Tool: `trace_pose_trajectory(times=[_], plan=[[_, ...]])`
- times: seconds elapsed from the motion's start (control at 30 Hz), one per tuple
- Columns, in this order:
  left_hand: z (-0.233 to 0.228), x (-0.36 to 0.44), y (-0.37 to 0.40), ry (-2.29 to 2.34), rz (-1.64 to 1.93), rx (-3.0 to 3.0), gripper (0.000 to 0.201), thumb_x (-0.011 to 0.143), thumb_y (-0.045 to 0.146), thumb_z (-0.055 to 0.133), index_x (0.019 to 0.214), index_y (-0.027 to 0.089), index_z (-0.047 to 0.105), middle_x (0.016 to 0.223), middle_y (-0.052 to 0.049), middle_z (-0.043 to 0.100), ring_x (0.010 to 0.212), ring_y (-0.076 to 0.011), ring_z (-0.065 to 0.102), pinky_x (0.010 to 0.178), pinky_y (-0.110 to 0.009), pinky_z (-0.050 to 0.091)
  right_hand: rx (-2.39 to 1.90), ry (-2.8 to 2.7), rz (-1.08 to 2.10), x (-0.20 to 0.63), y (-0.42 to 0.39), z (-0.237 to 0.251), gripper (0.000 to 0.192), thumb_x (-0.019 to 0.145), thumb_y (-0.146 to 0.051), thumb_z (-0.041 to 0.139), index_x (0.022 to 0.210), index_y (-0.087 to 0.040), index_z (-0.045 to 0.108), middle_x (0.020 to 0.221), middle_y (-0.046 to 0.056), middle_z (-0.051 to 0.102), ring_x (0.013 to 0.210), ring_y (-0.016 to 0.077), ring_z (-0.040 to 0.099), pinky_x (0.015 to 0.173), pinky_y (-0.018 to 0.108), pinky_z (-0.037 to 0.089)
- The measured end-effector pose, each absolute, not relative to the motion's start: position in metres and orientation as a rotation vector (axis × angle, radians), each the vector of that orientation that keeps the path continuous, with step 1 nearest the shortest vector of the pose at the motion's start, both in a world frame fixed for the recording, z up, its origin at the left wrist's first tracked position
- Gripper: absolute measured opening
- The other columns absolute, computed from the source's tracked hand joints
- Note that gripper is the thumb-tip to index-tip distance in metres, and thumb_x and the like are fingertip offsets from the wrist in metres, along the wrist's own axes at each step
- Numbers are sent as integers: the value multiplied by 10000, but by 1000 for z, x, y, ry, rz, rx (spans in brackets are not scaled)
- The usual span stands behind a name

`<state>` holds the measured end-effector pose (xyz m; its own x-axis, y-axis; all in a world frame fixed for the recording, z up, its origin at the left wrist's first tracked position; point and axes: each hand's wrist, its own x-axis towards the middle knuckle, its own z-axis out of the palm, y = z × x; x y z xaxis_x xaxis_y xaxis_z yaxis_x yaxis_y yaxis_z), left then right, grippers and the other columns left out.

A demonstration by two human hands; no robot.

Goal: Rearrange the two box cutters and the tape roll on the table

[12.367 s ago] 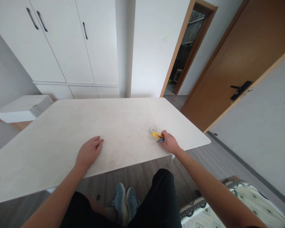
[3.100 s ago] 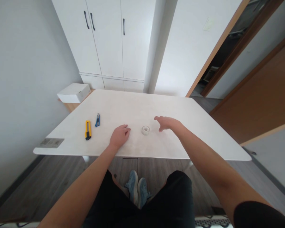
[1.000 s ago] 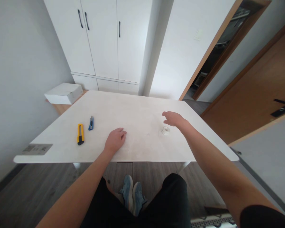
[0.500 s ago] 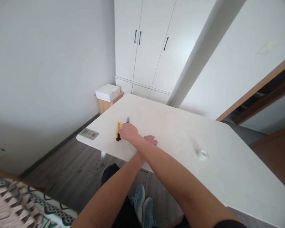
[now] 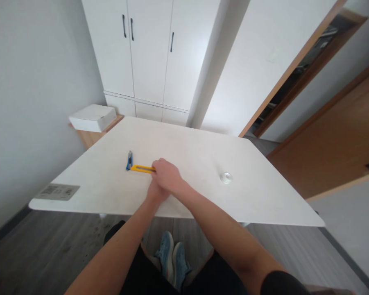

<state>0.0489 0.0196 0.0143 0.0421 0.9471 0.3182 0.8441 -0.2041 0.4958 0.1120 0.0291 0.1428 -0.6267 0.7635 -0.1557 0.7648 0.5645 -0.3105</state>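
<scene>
The bench carries the same few things as a second ago, but the work has swung from its right side to its left. The right hand, which a second ago hovered open by the tape roll, has crossed over the left forearm and now closes on the near end of the yellow knife. Its fingers are curled and pressed together around the handle, as far as the view shows; the fingertips themselves are hidden under the knuckles.

The left hand lies on the bench just under the right wrist, mostly covered by it. Whether its fingers are spread or closed cannot be told.

The yellow knife has changed most. A second ago it lay lengthwise, pointing away from the person, apart from the blue knife. Now it lies crosswise, its far tip touching or just beside the lower end of the blue knife, so the grip has already turned it, though whether it is lifted off the bench is unclear.

The tape roll sits alone, well apart to the right, where the hand left it. By this, the tape has been let go and the yellow knife is the thing in hand.
</scene>
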Motion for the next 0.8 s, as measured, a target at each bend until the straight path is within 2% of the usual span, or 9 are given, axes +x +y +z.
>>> trace_pose_trajectory(times=[0.13,0.3,0.63,0.8], plan=[[17,49,17,1857,872,2294,323,921,245,433,1003,179,739,1184,-135,698,1154,-275,625,1058,-443,455,1617,2692,-300,272,33,134,206,910,-206,528,1073,-219,653,1116,63,635,985,181,616,813,257,432],[20,47,16,1899,841,2397,361,942,284,409,1001,203,755,1176,-108,711,1154,-240,630,1062,-413,464,1883,2420,-190,405,29,117,241,885,-155,531,1059,-233,678,1129,53,640,966,178,623,754,247,421],[20,46,14,1866,863,2372,376,932,329,412,1008,209,760,1212,-103,698,1159,-261,630,1058,-431,474,1933,2330,-111,417,30,102,315,924,-152,487,1168,-256,656,1191,79,610,1056,201,608,790,262,431],[23,49,12,1905,863,2363,345,932,282,430,1011,209,757,1192,-104,705,1151,-240,633,1054,-406,472,2038,2422,-71,386,22,112,293,942,-185,484,1194,-235,624,1219,92,604,1021,206,620,799,278,438]])
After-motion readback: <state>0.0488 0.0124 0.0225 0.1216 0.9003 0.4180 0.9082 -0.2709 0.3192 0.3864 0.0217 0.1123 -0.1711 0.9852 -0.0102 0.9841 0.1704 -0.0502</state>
